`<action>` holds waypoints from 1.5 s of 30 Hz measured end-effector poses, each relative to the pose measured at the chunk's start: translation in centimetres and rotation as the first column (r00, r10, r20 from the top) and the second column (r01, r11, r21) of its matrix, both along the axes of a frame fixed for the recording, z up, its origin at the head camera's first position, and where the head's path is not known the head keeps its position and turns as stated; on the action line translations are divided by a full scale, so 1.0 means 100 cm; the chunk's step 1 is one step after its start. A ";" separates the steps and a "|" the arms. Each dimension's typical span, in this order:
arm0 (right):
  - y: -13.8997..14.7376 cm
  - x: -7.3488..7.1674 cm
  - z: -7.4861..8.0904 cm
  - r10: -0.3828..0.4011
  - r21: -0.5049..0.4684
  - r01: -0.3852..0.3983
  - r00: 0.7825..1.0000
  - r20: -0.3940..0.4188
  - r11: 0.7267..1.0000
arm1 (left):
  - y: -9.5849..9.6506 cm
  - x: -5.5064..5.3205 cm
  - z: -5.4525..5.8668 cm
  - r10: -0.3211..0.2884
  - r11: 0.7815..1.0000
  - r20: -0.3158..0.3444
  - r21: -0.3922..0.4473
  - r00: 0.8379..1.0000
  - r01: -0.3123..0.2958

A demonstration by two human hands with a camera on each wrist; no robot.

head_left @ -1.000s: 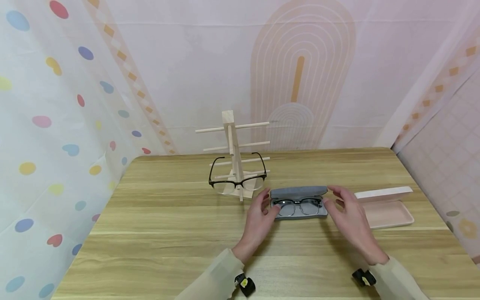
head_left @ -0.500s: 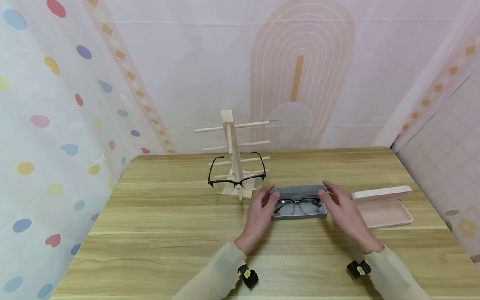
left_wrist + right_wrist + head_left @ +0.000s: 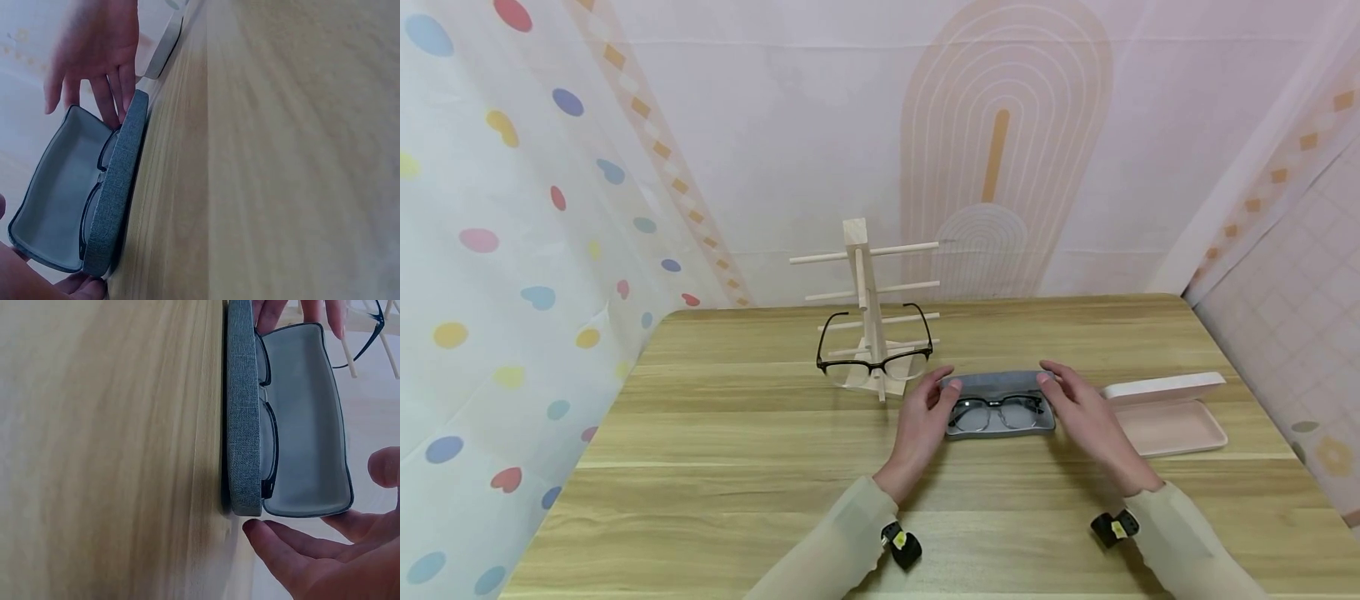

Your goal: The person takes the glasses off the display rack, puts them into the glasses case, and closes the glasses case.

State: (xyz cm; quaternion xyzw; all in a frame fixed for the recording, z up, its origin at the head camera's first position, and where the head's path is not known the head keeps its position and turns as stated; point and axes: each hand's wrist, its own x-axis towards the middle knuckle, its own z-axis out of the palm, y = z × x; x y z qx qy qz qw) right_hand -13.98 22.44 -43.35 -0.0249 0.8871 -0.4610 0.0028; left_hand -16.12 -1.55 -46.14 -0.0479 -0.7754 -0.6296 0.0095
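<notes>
A grey eyeglass case (image 3: 1000, 383) lies on the table with its lid raised. Inside it rest folded black-browed glasses (image 3: 996, 404), partly hidden by the case's front wall in both wrist views. My left hand (image 3: 923, 417) is at the left end of the case, its thumb near the lid's corner and its fingers spread. At the opposite end is my right hand (image 3: 1088, 421). In the right wrist view its thumb stands apart from the lid (image 3: 306, 419), while its other fingers extend by the case's end. Neither hand visibly grips anything.
A wooden eyewear stand (image 3: 865, 292) with several pegs stands behind, to the left of the case. Black-rimmed glasses (image 3: 876, 367) hang on its lower part. A pink case (image 3: 1176, 427) with its lid up lies right of my right hand. Behind the table (image 3: 737, 467) hangs patterned cloth.
Both hands have shifted slightly forward and inward, their thumbs moving from the case's front part up to the lid's corners. Over the last half second there is little movement. The lid remains raised.
</notes>
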 end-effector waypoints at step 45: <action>0.022 -0.007 0.001 0.219 -0.085 -0.215 0.975 0.038 0.973 | -0.013 -0.002 0.004 -0.174 0.984 0.003 -0.032 0.985 0.174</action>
